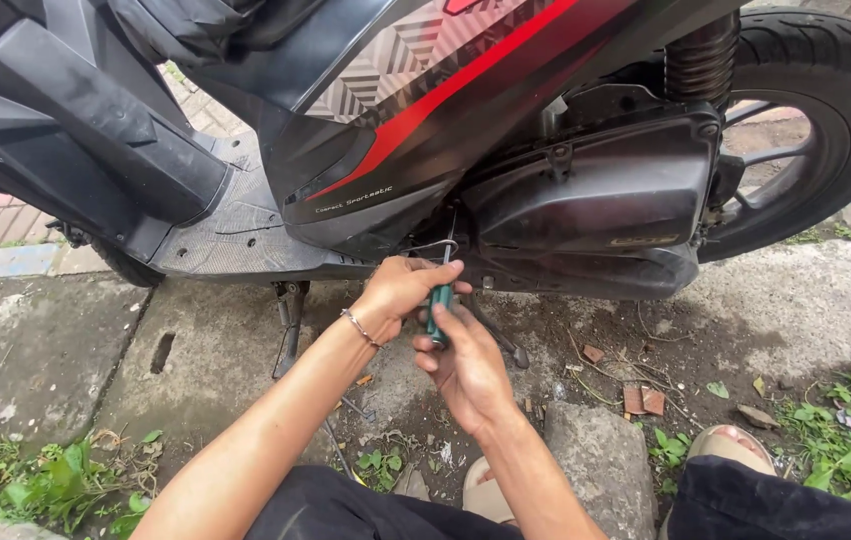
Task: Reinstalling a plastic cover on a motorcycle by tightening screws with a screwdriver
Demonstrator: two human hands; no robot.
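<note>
Head view: we look down at a scooter (505,130) parked on concrete.
Left hand (400,290): we clench it over the top of a green-handled screwdriver (438,305), just under the scooter's lower edge.
Right hand (465,365): we grasp the screwdriver handle from below, both hands touching.
Engine cover (595,190): just right of the tool tip.
Open room: bare ground (745,310) right; kickstand (290,330) left; a stone (600,455) near our wrist.
</note>
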